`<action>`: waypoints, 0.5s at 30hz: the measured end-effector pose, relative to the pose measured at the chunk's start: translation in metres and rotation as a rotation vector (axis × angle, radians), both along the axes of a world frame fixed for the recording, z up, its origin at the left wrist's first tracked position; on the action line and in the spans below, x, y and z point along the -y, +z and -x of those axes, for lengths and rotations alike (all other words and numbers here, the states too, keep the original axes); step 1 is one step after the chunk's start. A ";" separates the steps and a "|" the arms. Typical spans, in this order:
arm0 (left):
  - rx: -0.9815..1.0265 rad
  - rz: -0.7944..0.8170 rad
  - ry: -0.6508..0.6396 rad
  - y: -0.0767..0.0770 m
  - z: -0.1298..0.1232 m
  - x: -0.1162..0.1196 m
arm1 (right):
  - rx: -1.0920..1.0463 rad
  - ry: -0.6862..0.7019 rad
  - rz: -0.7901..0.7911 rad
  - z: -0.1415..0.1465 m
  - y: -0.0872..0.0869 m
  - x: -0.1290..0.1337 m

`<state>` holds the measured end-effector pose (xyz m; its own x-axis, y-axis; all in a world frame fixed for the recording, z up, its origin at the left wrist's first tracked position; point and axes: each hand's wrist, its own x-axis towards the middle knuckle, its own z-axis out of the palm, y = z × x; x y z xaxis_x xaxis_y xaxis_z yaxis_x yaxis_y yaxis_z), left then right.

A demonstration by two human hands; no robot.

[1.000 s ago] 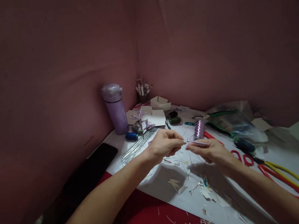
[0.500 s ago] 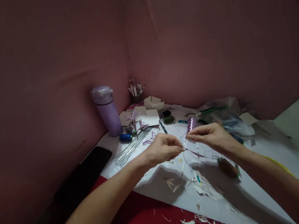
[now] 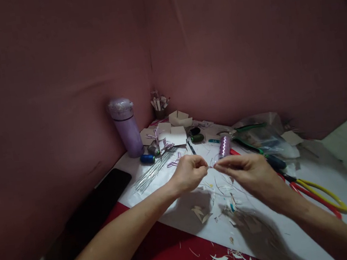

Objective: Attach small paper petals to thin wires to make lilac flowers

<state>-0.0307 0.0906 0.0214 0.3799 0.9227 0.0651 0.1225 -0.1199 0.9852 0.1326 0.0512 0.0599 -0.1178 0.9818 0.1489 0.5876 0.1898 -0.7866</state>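
Note:
My left hand [image 3: 191, 171] is closed in a pinch, thumb against fingers, on a short thin strand [image 3: 210, 167]. Its exact kind is too small to make out. Facing it, my right hand [image 3: 246, 173] pinches the other end, so the fingertips are nearly touching. Both hands hover over the white sheet. Just behind the right fingertips stands a spool of shiny purple thread [image 3: 224, 146]. Purple thread-wrapped petal shapes [image 3: 174, 159] lie behind my left hand, beside a bundle of silvery wires [image 3: 153, 173].
A purple bottle [image 3: 128, 133] and a black phone-like slab [image 3: 116, 184] are at the left. Blue [image 3: 147, 159] and green [image 3: 197, 138] thread spools lie farther back. At right are yellow-handled [image 3: 324, 193] and red-handled [image 3: 317, 200] tools and a plastic bag [image 3: 267, 141]. Paper scraps [image 3: 200, 214] litter the front.
My right hand has moved down and left, bringing its fingertips close to my left hand's. The yellow and red handles now show beside the right forearm; a brown spool-like object is out of sight.

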 end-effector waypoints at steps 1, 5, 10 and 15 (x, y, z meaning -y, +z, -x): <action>0.024 0.040 -0.050 0.002 0.000 0.001 | 0.013 -0.015 -0.003 -0.005 0.005 -0.008; 0.203 0.261 -0.215 0.016 0.002 0.007 | -0.087 0.007 0.098 -0.023 0.004 -0.034; 0.340 0.351 -0.131 0.025 0.002 0.009 | -0.250 0.026 0.321 -0.017 -0.030 -0.024; 0.242 0.286 0.067 0.010 -0.001 0.002 | -0.297 0.081 0.264 0.007 -0.039 0.013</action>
<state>-0.0294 0.0882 0.0313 0.3237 0.9387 -0.1183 -0.1201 0.1648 0.9790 0.1252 0.0381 0.0210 -0.1867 0.9801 -0.0682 0.3193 -0.0051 -0.9477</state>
